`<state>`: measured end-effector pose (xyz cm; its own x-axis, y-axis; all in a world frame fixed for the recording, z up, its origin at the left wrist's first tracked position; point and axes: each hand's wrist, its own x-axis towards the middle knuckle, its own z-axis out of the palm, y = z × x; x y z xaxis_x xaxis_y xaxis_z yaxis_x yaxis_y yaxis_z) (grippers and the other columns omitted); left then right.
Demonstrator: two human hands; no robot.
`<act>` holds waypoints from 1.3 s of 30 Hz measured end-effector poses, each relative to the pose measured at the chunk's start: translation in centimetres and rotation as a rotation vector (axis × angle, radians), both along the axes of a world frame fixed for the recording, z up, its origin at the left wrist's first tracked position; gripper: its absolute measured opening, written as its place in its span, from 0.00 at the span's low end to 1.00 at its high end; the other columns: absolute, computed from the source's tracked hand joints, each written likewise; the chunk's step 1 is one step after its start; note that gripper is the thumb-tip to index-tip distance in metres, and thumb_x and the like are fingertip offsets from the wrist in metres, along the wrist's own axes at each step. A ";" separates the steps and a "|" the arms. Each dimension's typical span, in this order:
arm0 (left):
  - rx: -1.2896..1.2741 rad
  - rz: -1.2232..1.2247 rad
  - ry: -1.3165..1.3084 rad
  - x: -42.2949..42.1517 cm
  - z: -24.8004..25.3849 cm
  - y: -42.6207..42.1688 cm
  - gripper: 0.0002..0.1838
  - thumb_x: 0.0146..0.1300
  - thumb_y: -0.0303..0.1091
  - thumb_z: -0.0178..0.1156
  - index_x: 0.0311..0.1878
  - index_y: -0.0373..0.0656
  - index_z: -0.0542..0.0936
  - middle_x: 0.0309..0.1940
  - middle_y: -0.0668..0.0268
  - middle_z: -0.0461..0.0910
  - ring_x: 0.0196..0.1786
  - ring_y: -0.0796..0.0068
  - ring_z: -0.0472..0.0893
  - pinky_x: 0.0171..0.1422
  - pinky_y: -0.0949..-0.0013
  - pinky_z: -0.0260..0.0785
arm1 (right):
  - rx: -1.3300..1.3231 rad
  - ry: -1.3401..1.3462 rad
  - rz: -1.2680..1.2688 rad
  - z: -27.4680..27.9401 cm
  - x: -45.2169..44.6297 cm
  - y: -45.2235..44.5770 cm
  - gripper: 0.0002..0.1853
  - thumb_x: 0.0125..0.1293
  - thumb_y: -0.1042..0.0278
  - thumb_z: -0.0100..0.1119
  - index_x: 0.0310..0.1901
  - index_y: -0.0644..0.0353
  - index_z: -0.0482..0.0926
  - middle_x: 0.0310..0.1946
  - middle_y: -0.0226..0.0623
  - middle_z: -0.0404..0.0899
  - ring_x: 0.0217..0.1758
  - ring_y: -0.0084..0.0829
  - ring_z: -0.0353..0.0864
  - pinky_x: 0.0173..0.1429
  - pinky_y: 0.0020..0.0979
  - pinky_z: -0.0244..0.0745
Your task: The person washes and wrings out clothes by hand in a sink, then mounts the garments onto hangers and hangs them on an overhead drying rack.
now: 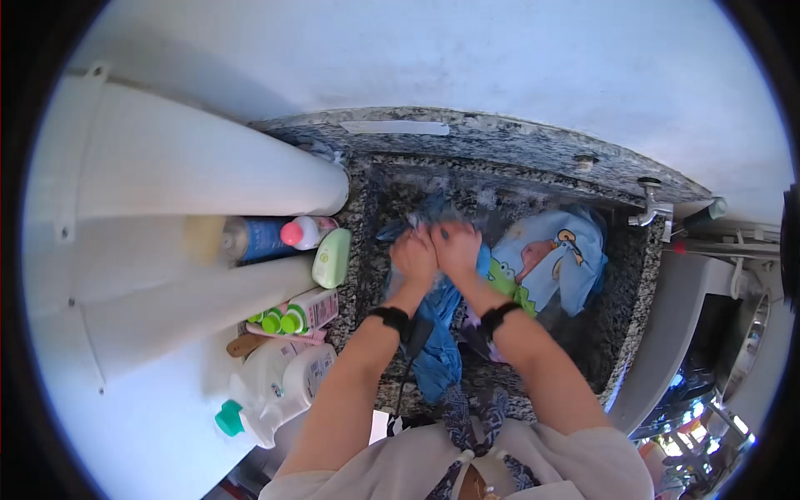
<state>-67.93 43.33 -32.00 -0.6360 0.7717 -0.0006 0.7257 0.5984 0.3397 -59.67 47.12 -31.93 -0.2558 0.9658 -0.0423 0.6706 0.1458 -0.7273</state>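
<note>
Both hands are close together over wet blue cloth (435, 354) in a dark speckled stone sink (364, 275). My left hand (414, 254) has its fingers curled down onto the cloth. Touching it on the right, my right hand (457, 247) is also bent over the cloth, its fingertips hidden. Part of the blue cloth hangs toward the sink's front edge, below my hands. To the right of my hands lies a light blue printed cloth (546, 254) with cartoon animals. Suds show near the sink's back wall.
A metal tap (652, 204) is at the back right. Left of the sink stand a green-white bottle (332, 258), a pink-capped bottle (307, 232), a blue can (260, 239) and a white jug with a green cap (230, 417). A grey-white appliance (679, 333) stands on the right.
</note>
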 end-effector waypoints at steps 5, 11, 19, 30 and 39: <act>0.305 0.116 0.158 0.3 0.5 1.8 0.15 0.64 0.41 0.47 0.33 0.42 0.79 0.34 0.53 0.79 0.42 0.54 0.77 0.46 0.54 0.65 | 0.148 -0.114 -0.041 -0.7 -1.7 2.5 0.14 0.56 0.54 0.56 0.28 0.56 0.81 0.36 0.38 0.76 0.44 0.43 0.73 0.48 0.45 0.66; 0.138 -0.182 -0.309 -1.0 1.5 -2.6 0.11 0.62 0.36 0.46 0.38 0.40 0.74 0.36 0.53 0.77 0.45 0.52 0.74 0.51 0.53 0.62 | 0.188 0.273 0.213 3.6 2.5 -0.8 0.11 0.55 0.60 0.57 0.23 0.58 0.74 0.36 0.38 0.74 0.46 0.42 0.70 0.48 0.43 0.62; 0.243 -0.029 0.023 -1.1 0.4 1.1 0.16 0.61 0.44 0.49 0.42 0.42 0.75 0.40 0.54 0.75 0.51 0.49 0.69 0.52 0.46 0.59 | -0.006 0.347 0.377 -1.4 -1.7 2.4 0.09 0.57 0.61 0.56 0.28 0.59 0.76 0.36 0.41 0.74 0.44 0.45 0.71 0.45 0.44 0.64; 0.328 -0.202 -0.242 2.3 2.2 -7.9 0.15 0.64 0.36 0.47 0.33 0.39 0.80 0.30 0.52 0.78 0.35 0.50 0.76 0.44 0.55 0.67 | 0.015 0.439 0.351 1.7 3.7 -3.9 0.13 0.58 0.63 0.57 0.21 0.61 0.73 0.23 0.45 0.73 0.29 0.46 0.73 0.36 0.38 0.66; 0.273 -0.149 -0.207 -0.8 2.2 -3.7 0.12 0.58 0.37 0.50 0.29 0.41 0.78 0.33 0.50 0.77 0.39 0.49 0.74 0.46 0.50 0.65 | 0.258 0.190 0.138 3.1 0.4 -1.4 0.11 0.55 0.62 0.57 0.21 0.59 0.74 0.25 0.44 0.74 0.34 0.47 0.73 0.43 0.45 0.66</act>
